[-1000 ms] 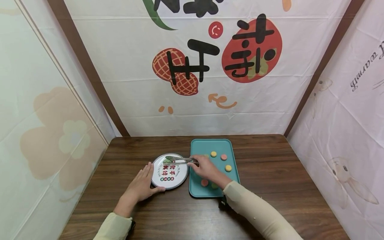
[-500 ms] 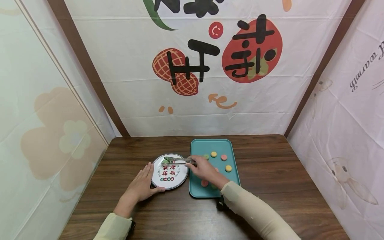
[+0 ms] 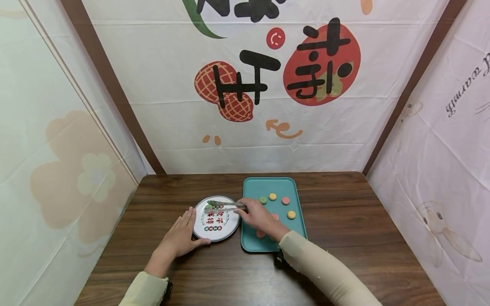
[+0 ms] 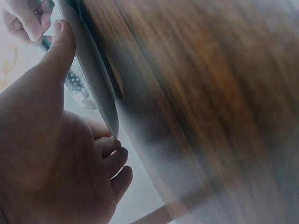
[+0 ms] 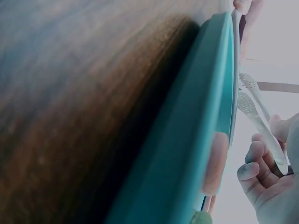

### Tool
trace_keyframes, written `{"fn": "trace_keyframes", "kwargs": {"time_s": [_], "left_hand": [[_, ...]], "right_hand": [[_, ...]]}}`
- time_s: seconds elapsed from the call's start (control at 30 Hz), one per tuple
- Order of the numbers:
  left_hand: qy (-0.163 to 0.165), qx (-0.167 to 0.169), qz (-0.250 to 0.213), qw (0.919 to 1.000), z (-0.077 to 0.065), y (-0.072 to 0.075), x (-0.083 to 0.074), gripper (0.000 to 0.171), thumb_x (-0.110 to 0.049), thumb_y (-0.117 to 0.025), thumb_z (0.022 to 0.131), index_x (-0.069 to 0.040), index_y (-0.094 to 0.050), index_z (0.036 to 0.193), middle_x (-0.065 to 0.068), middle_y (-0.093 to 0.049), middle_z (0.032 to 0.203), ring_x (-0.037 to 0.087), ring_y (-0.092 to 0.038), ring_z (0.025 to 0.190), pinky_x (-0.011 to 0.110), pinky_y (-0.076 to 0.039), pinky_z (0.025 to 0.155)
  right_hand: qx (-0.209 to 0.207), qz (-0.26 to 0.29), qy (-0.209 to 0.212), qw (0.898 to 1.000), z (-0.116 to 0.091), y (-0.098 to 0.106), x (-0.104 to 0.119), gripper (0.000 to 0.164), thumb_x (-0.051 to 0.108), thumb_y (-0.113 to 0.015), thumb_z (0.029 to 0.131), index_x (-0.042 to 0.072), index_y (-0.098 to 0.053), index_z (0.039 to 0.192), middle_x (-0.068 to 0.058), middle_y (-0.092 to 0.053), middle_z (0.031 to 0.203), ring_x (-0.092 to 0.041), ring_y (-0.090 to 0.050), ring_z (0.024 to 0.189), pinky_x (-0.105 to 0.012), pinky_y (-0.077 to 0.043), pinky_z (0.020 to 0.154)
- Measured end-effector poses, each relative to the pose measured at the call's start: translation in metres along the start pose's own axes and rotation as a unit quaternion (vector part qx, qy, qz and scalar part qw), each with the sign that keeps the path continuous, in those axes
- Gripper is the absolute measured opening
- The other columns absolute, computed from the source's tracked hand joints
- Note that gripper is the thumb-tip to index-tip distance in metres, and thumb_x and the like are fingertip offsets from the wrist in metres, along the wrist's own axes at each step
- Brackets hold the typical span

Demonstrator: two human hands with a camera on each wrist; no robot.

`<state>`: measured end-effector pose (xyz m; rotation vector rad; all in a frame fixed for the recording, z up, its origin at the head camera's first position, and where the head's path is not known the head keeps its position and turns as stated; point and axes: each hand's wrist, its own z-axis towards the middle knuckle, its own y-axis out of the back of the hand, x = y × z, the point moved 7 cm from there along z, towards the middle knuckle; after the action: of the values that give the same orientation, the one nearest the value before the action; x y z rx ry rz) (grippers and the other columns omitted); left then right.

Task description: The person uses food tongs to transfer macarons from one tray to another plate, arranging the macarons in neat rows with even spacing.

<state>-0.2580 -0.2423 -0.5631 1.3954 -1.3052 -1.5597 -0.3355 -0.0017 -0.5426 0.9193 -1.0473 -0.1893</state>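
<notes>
My right hand [image 3: 254, 213] grips metal tongs [image 5: 259, 119] with perforated tips, held above the white round plate [image 3: 226, 231]. In the right wrist view, the tong tips stand a little apart beside the plate's edge. A green patch shows by the tips in the head view; whether it is print or a macaron I cannot tell. My left hand [image 3: 181, 236] rests against the plate's left side, fingers straight along the rim and thumb at the near edge. Right of the plate, the teal tray [image 3: 268, 185] carries several macarons, including a green one [image 3: 263, 200] and a pink one [image 3: 285, 200].
The tray also bears yellow macarons [image 3: 291, 215], and some pieces are partly hidden under my right forearm. Plate and tray stand close together on a brown wooden table [image 3: 337, 221]. Printed white cloth walls [image 3: 245, 157] enclose the table at the back and sides.
My right hand and the tongs have shifted slightly left over the plate. More of the green macaron on the tray is uncovered. The left hand and plate have stayed in place.
</notes>
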Motion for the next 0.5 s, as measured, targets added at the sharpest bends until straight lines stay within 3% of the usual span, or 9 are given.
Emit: {"fn": "trace_keyframes", "kwargs": {"time_s": [0.5], "left_hand": [[0.002, 0.006, 0.001, 1.0000, -0.0002, -0.0007, -0.0004, 0.127, -0.075, -0.070, 0.090, 0.012, -0.017, 0.166, 0.033, -0.016, 0.174, 0.048, -0.021, 0.161, 0.060, -0.021, 0.132]], "right_hand": [[-0.006, -0.003, -0.005, 1.000, 0.0020, -0.0034, -0.0010, 0.018, 0.028, -0.066, 0.110, 0.013, -0.073, 0.117, 0.003, -0.056, 0.079, -0.008, -0.048, 0.058, -0.023, -0.042, 0.049]]}}
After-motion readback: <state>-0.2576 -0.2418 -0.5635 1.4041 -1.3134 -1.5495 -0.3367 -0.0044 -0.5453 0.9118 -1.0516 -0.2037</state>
